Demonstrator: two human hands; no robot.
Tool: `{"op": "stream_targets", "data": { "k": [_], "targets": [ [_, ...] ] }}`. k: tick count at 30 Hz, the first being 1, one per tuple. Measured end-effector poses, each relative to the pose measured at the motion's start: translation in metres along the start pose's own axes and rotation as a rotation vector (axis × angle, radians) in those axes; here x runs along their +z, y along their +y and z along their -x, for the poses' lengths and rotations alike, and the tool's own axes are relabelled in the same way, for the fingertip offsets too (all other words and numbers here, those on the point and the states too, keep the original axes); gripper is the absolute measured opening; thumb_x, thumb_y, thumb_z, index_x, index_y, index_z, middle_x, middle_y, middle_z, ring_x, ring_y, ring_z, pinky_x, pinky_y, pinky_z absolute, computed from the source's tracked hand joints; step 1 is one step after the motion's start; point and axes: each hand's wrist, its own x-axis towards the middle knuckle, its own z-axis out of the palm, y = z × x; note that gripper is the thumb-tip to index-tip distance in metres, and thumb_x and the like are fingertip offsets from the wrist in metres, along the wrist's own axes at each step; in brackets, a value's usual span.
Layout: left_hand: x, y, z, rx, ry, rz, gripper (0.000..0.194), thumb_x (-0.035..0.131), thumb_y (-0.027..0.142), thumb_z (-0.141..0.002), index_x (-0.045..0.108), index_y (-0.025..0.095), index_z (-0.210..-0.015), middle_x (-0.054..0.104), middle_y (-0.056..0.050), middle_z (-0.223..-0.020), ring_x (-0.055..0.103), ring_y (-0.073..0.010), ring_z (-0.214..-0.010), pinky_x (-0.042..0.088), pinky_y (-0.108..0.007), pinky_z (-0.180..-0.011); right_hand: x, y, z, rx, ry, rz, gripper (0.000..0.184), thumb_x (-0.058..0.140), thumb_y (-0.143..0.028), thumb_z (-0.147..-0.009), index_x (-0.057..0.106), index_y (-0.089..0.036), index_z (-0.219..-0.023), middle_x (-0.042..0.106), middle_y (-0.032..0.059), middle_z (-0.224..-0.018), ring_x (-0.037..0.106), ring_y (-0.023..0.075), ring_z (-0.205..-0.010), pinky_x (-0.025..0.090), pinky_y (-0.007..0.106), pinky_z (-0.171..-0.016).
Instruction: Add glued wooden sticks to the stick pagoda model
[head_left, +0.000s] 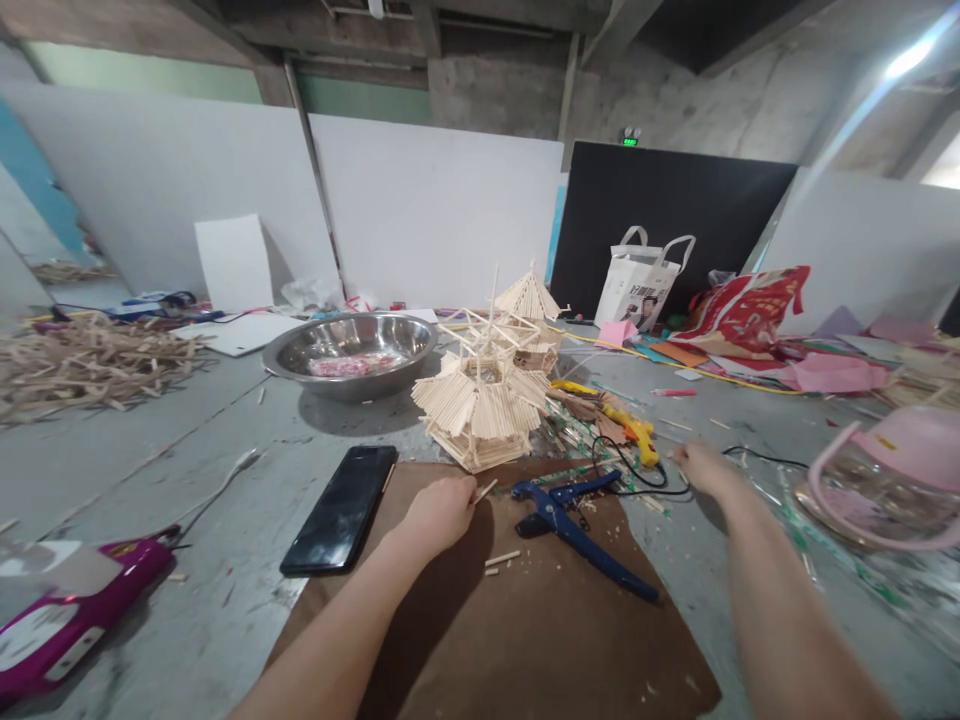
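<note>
My left hand [442, 515] is closed around a short thin wooden stick [486, 491], held over the brown mat [510, 640]. Just beyond it stands a pavilion-like model [480, 410] built of pale wooden sticks, with a fanned, many-sided roof. To the right, my right hand [701, 470] reaches low over the table beside the yellow glue gun [641, 440]. Its fingers are drawn together, and what they hold, if anything, is too small to make out. Between the hands lie blue-handled cutters [577, 535], with cut stick pieces [502, 557] nearby on the mat.
A black phone [341, 510] lies left of my left hand. Behind it sits a steel basin [352, 355] with a wrapped packet inside. At left are a purple-and-white device [82, 610] and heaped wood strips [90, 360]. A pink-lidded clear container [892, 480] stands at right; a white bag [634, 285] is behind.
</note>
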Motion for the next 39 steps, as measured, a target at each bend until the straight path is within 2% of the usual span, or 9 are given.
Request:
{"op": "stream_targets", "data": {
  "k": [6, 10, 12, 15, 20, 26, 32, 35, 39],
  "targets": [
    [-0.017, 0.010, 0.005, 0.023, 0.067, 0.049, 0.020, 0.036, 0.021, -0.075, 0.055, 0.016, -0.080, 0.060, -0.010, -0.083, 0.056, -0.0208, -0.078, 0.039, -0.029, -0.066, -0.022, -0.035, 0.016, -0.080, 0.161, -0.332, 0.029, 0.025, -0.029, -0.081, 0.046, -0.014, -0.093, 0.057, 0.0072, -0.072, 0.052, 0.0132, -0.060, 0.039, 0.023, -0.053],
    [-0.043, 0.033, 0.013, 0.150, 0.187, 0.245, 0.021, 0.037, 0.022, -0.076, 0.058, 0.018, -0.074, 0.061, -0.006, -0.078, 0.055, -0.0161, -0.073, 0.037, -0.025, -0.063, -0.035, -0.080, 0.042, -0.284, 0.012, -1.041, 0.020, 0.042, -0.035, -0.073, 0.042, -0.018, -0.083, 0.049, -0.0026, -0.057, 0.044, 0.0083, -0.045, 0.037, 0.021, -0.044],
    [-0.054, 0.046, 0.013, 0.216, 0.242, 0.375, 0.021, 0.040, 0.024, -0.075, 0.060, 0.018, -0.071, 0.061, -0.003, -0.072, 0.054, -0.0142, -0.068, 0.037, -0.024, -0.061, -0.042, -0.103, 0.056, -0.395, -0.079, -1.209, 0.024, 0.050, -0.036, -0.068, 0.043, -0.018, -0.082, 0.049, -0.0035, -0.060, 0.042, 0.0068, -0.044, 0.036, 0.019, -0.041],
    [-0.063, 0.064, 0.005, 0.235, 0.325, 0.672, 0.020, 0.045, 0.027, -0.072, 0.062, 0.018, -0.079, 0.061, -0.002, -0.069, 0.052, -0.0119, -0.061, 0.038, -0.022, -0.056, -0.049, -0.132, 0.073, -0.556, -0.135, -1.208, 0.024, 0.054, -0.035, -0.067, 0.048, -0.018, -0.083, 0.050, -0.0046, -0.059, 0.040, 0.0047, -0.042, 0.033, 0.018, -0.040],
    [-0.069, 0.080, -0.015, 0.159, 0.250, 1.229, 0.019, 0.053, 0.030, -0.066, 0.059, 0.015, -0.077, 0.050, 0.003, -0.046, 0.045, -0.0077, -0.038, 0.032, -0.018, -0.037, -0.057, -0.164, 0.087, -0.708, -0.046, -1.104, 0.020, 0.058, -0.031, -0.065, 0.055, -0.016, -0.079, 0.054, -0.0021, -0.061, 0.046, 0.0077, -0.050, 0.038, 0.021, -0.046],
    [-0.064, 0.086, -0.028, 0.075, 0.499, 1.428, 0.013, 0.051, 0.023, -0.065, 0.049, 0.015, -0.055, 0.045, 0.004, -0.039, 0.041, -0.0054, -0.035, 0.031, -0.016, -0.036, -0.054, -0.189, 0.090, -0.825, 0.209, -0.954, 0.012, 0.053, -0.025, -0.068, 0.060, -0.017, -0.073, 0.058, 0.0021, -0.067, 0.053, 0.0125, -0.061, 0.043, 0.025, -0.056],
    [-0.074, 0.074, -0.040, 0.050, 0.626, 1.673, 0.017, 0.059, 0.029, -0.060, 0.052, 0.014, -0.059, 0.051, 0.003, -0.048, 0.045, -0.0053, -0.037, 0.035, -0.017, -0.038, -0.053, -0.187, 0.091, -0.798, 0.387, -0.963, 0.017, 0.047, -0.028, -0.073, 0.058, -0.019, -0.082, 0.056, 0.0036, -0.082, 0.052, 0.0119, -0.065, 0.043, 0.024, -0.056],
    [-0.084, 0.064, -0.051, -0.017, 0.700, 1.898, 0.023, 0.062, 0.031, -0.057, 0.050, 0.013, -0.065, 0.058, 0.000, -0.064, 0.048, -0.0044, -0.040, 0.037, -0.017, -0.039, -0.055, -0.179, 0.087, -0.727, 0.344, -0.989, 0.018, 0.048, -0.031, -0.073, 0.058, -0.018, -0.081, 0.055, 0.0012, -0.068, 0.049, 0.0101, -0.056, 0.041, 0.023, -0.052],
    [-0.087, 0.058, -0.065, -0.055, 0.706, 2.031, 0.025, 0.064, 0.030, -0.056, 0.050, 0.013, -0.067, 0.059, 0.000, -0.065, 0.048, -0.0035, -0.039, 0.037, -0.016, -0.039, -0.054, -0.173, 0.080, -0.687, 0.231, -1.004, 0.021, 0.049, -0.035, -0.073, 0.058, -0.018, -0.081, 0.051, -0.0010, -0.055, 0.046, 0.0097, -0.047, 0.038, 0.022, -0.045]
  ]
}}
